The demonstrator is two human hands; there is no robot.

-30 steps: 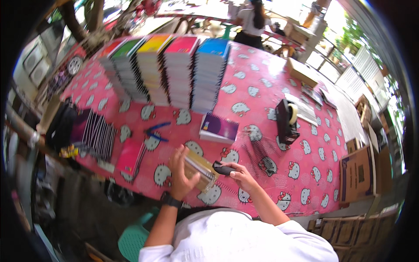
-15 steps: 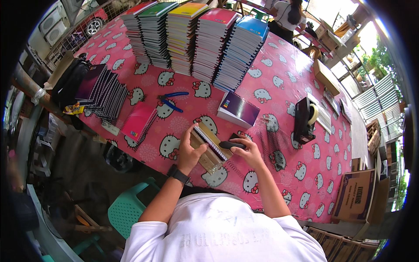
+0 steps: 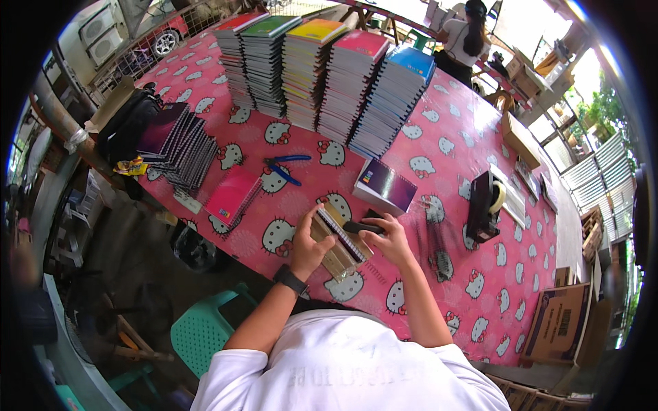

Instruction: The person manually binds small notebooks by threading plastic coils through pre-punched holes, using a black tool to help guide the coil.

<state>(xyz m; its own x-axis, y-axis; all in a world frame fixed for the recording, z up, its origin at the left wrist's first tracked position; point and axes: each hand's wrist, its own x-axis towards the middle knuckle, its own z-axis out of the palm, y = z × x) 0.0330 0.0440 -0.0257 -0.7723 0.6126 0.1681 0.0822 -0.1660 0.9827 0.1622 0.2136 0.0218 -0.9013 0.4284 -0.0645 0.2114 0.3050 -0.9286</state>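
A spiral notebook lies between left hand and right hand.

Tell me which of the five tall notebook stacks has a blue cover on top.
The rightmost stack, beside the pink-topped one; it leans more than the others.

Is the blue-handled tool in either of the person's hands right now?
No, the blue-handled tool lies on the pink tablecloth, apart from both hands, which hold a spiral notebook.
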